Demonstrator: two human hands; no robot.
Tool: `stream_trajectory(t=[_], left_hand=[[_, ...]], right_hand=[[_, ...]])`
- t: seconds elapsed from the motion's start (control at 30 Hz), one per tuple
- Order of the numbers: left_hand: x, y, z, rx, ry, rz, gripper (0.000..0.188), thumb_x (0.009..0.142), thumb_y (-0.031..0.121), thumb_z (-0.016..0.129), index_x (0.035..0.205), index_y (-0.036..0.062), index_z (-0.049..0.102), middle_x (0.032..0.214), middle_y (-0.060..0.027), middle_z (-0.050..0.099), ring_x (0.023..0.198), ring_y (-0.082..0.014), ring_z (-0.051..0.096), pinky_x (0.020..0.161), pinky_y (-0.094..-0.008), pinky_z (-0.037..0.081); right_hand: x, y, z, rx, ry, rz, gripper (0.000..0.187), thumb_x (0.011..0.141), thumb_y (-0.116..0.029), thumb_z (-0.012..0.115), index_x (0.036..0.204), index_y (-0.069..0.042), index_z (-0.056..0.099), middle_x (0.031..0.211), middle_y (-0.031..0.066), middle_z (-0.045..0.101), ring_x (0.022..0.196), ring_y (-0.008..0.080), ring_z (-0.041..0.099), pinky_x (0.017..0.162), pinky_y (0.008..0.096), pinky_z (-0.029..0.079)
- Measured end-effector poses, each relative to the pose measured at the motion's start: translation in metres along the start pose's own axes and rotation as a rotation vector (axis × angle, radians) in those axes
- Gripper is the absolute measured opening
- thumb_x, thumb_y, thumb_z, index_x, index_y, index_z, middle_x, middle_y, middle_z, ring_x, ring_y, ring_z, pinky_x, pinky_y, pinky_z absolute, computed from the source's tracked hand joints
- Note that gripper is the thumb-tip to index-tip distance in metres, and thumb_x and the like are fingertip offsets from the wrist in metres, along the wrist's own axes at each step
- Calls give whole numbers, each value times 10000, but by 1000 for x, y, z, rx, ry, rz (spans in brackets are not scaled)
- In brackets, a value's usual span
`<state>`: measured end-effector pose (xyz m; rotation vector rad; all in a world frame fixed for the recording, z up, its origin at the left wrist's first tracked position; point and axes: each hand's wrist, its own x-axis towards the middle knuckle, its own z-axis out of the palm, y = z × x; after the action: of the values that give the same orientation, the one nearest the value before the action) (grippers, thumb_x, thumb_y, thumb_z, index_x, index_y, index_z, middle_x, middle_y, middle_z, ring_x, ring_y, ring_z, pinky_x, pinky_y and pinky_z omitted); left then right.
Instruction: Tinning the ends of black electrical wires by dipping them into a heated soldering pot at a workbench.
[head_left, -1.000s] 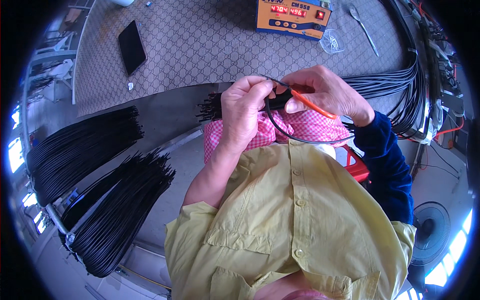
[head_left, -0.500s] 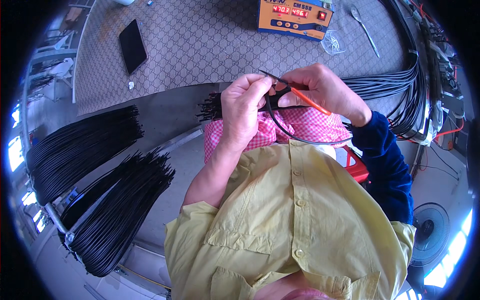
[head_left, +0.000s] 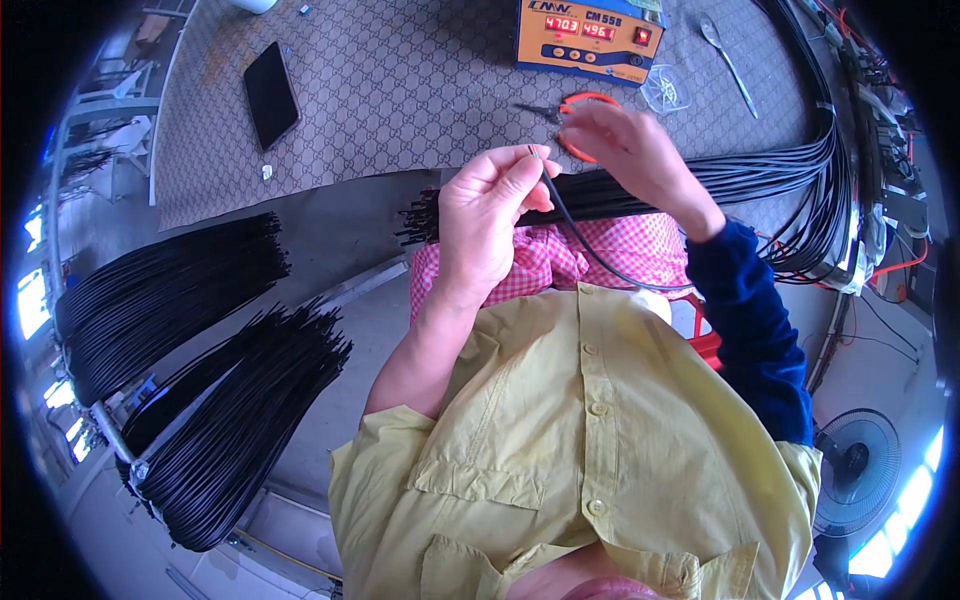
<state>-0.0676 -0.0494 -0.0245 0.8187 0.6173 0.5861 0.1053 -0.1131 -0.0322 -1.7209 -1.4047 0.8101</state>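
Note:
My left hand (head_left: 485,205) pinches the end of a black cable (head_left: 585,238) between thumb and fingertips. Thin bare wire ends show at the tip, and the rest of the cable curves down across my lap. Beyond it, a pair of scissors (head_left: 547,112) with orange handles lies on the patterned table cover, blades pointing left and handles spread. Over the handles is my right hand (head_left: 640,155), its fingers stretched out and apart, partly covering them. Beneath both hands runs a thick bundle of black cables (head_left: 730,180), its cut ends to the left of my left wrist.
An orange and blue device (head_left: 585,45) with a red display stands at the back. Beside it are a small clear dish (head_left: 665,90) and a spoon (head_left: 730,65). A phone (head_left: 271,95) lies at left on the table (head_left: 390,90). Black cable bundles (head_left: 240,430) hang at the left.
My right hand has drawn the scissors away from the cable to the table and loosened its fingers. The left hand still pinches the cable, whose tip now shows bare wires.

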Motion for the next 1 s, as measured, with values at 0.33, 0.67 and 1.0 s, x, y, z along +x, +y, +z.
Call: stream_trajectory(t=[0.33, 0.67, 1.0], left_hand=[[0, 7, 7, 6, -23, -40, 136, 838, 55, 518, 947, -15, 561, 853, -94, 595, 691, -106, 569, 654, -243, 496], [-2, 13, 4, 47, -15, -79, 127, 803, 58, 557, 901, -20, 576, 757, -72, 591, 623, -110, 540, 586, -217, 451], [0, 11, 2, -1, -26, -42, 119, 788, 33, 537, 873, -42, 575, 736, -83, 589, 604, -109, 525, 585, -220, 434]], right_hand=[[-38, -26, 10, 857, -99, 325, 129, 803, -119, 598, 773, 2, 563, 554, -12, 474, 453, 51, 420, 415, 189, 323], [-45, -28, 3, 1004, -139, 463, 143, 820, -126, 568, 792, 15, 572, 551, -5, 451, 406, 46, 358, 358, 188, 244], [-48, -27, 7, 1015, -162, 426, 175, 840, -148, 541, 828, 24, 570, 572, -5, 454, 407, 46, 348, 351, 186, 228]])
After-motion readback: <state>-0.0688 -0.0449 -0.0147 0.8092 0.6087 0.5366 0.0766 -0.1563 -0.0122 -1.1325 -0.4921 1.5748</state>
